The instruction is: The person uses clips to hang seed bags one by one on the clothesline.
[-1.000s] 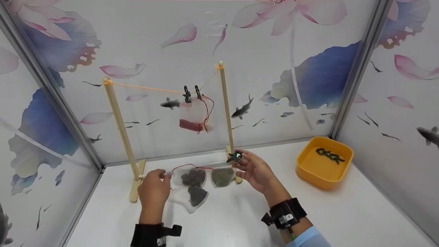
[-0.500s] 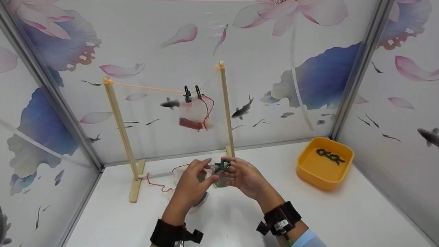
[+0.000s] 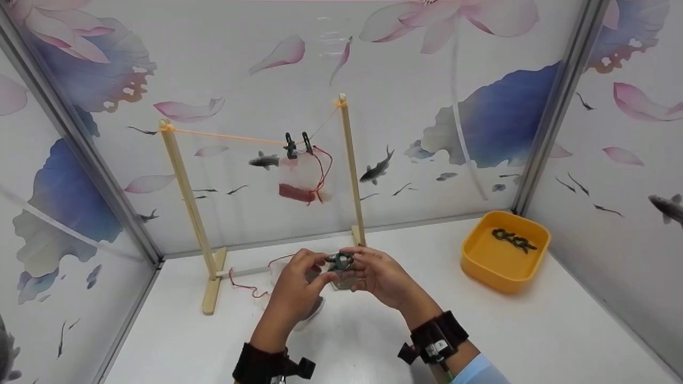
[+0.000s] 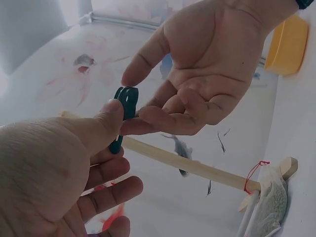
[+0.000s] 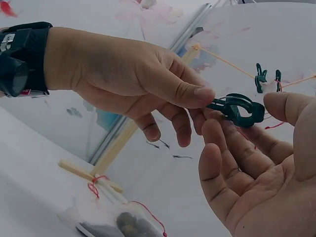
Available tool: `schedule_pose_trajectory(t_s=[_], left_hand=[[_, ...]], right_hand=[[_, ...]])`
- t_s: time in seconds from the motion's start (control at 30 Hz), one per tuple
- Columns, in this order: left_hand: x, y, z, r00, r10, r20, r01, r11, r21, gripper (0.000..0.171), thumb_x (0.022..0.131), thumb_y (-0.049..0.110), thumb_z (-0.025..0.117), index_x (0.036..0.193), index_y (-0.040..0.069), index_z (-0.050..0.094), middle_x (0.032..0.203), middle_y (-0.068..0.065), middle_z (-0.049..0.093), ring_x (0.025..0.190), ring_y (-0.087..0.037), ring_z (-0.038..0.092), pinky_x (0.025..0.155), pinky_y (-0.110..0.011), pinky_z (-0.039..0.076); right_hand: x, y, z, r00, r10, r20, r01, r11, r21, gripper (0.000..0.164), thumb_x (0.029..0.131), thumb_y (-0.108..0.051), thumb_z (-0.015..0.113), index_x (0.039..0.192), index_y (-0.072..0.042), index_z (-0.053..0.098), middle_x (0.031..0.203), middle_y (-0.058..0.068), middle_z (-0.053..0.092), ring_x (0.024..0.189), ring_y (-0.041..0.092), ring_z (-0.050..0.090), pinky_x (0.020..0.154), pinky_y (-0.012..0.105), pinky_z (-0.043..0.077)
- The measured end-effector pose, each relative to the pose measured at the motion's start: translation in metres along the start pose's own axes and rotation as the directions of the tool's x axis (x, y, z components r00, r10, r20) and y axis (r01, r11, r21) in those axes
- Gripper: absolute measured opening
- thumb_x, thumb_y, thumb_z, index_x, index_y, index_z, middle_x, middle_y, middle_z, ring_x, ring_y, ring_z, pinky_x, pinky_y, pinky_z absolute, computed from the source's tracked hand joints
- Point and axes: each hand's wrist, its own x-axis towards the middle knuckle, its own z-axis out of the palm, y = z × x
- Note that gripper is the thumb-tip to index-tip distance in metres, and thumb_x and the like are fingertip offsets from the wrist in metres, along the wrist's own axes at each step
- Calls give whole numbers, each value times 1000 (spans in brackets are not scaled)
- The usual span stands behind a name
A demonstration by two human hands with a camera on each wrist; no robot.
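Note:
Both hands meet over the table around one small dark green plastic spring clip [image 3: 340,261]. My left hand [image 3: 299,290] pinches its handle end between thumb and forefinger, the other fingers spread, as the left wrist view shows. My right hand [image 3: 381,277] has its thumb tip right at the clip's rounded end, with its curled fingers under it. Behind the hands lie mesh drawstring bags, partly hidden, one with dark grey contents [image 3: 315,310]. A pale bag with red contents [image 3: 297,178] hangs from an orange line [image 3: 229,137] by two similar clips [image 3: 291,145].
Two wooden posts [image 3: 187,197] carry the line, their feet joined low by a white bar [image 3: 245,272]. A yellow tray [image 3: 469,269] at the right holds several green clips [image 3: 513,241]. Printed panels enclose the back and sides. A red cord [image 3: 245,288] lies left of the hands.
My left hand has moved right from beside the bags and now grips the clip's handle. My right hand has brought the clip slightly left and down, away from the right post.

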Motion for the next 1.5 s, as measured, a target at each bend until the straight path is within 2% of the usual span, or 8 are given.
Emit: schedule_pose_trajectory(t_s=[0.1, 0.2, 0.37, 0.47, 0.6, 0.87, 1.17, 1.5], left_hand=[[0, -3, -1, 998, -9, -60, 12, 999, 48, 37, 106, 35, 82, 135, 12, 78, 121, -4, 72, 113, -21, 73, 99, -49, 64], [1, -6, -2, 992, -21, -128, 32, 996, 84, 33, 104, 32, 84, 130, 12, 80, 114, -1, 73, 107, -18, 74, 94, -46, 63], [1, -11, -3, 978, -24, -209, 60, 984, 168, 28, 101, 29, 87, 124, 12, 83, 106, 4, 74, 100, -16, 75, 85, -40, 63], [0, -13, -2, 972, -19, -235, 71, 974, 216, 27, 100, 29, 88, 122, 12, 85, 103, 4, 76, 98, -19, 76, 83, -40, 64], [0, -14, -3, 969, -8, -248, 73, 964, 255, 27, 98, 30, 89, 119, 13, 86, 101, 3, 78, 96, -21, 76, 81, -41, 64], [0, -18, -7, 964, 9, -265, 71, 954, 293, 18, 97, 25, 91, 111, 14, 88, 98, 4, 80, 90, -17, 79, 71, -36, 61], [-2, -21, -7, 962, 12, -274, 71, 954, 290, 11, 99, 20, 89, 108, 14, 89, 102, 3, 83, 92, -17, 80, 72, -36, 62], [-3, -21, -8, 952, 42, -304, 60, 946, 319, 12, 99, 21, 88, 107, 13, 88, 99, 2, 83, 86, -17, 80, 68, -33, 61]], right_hand=[[5, 3, -8, 991, 10, -134, -26, 993, -116, 26, 119, -24, 58, 134, -16, 78, 115, -1, 85, 102, 13, 80, 79, 29, 62], [10, 11, -21, 951, -3, -310, -97, 947, -306, 25, 114, -25, 67, 131, -10, 79, 114, 2, 85, 101, 17, 80, 79, 31, 61], [15, 32, -43, 860, -82, -504, -286, 741, -608, 26, 109, -21, 73, 128, -4, 79, 122, 12, 80, 112, 28, 77, 84, 38, 62], [16, 42, -54, 834, -131, -536, -358, 610, -707, 33, 108, -20, 74, 133, 1, 76, 126, 17, 78, 117, 32, 74, 93, 45, 62], [19, 50, -64, 816, -144, -560, -409, 540, -735, 52, 108, -24, 75, 147, 8, 66, 126, 24, 77, 114, 35, 74, 98, 52, 62], [31, 55, -72, 779, -85, -621, -497, 522, -694, 52, 109, -32, 75, 140, 10, 71, 127, 23, 79, 97, 25, 75, 81, 39, 64], [45, 56, -72, 770, -128, -626, -523, 435, -733, 22, 104, -25, 82, 111, -4, 81, 110, 10, 82, 90, 21, 72, 77, 36, 57], [46, 50, -65, 809, -213, -548, -395, 494, -775, 14, 112, -19, 66, 117, -6, 70, 107, 11, 77, 89, 21, 71, 76, 36, 58]])
